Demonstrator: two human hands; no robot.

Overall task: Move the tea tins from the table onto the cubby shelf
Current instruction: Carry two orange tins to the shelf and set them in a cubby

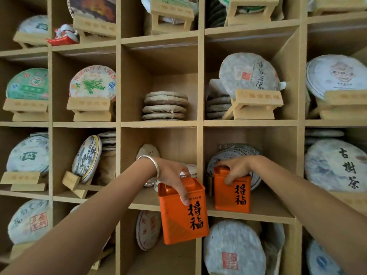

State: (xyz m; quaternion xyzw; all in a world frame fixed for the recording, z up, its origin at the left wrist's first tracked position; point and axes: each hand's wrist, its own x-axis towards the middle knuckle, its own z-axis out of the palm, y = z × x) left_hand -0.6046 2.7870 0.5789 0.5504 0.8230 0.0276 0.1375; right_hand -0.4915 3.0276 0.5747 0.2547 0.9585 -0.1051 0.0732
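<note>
Two orange tea tins with black characters are in the head view, in front of a wooden cubby shelf. My left hand, with a silver bangle on the wrist, grips the nearer tin by its top and holds it in the air, slightly tilted, before the vertical divider. My right hand rests over the lid of the second tin, which stands upright on the floor of the cubby right of the divider. Wrapped tea cakes sit behind that tin.
Nearly every cubby holds round paper-wrapped tea cakes, many on small wooden stands. A stack of cakes lies in the middle cubby above. The cubby behind my left hand holds some cakes at the back. The table is out of view.
</note>
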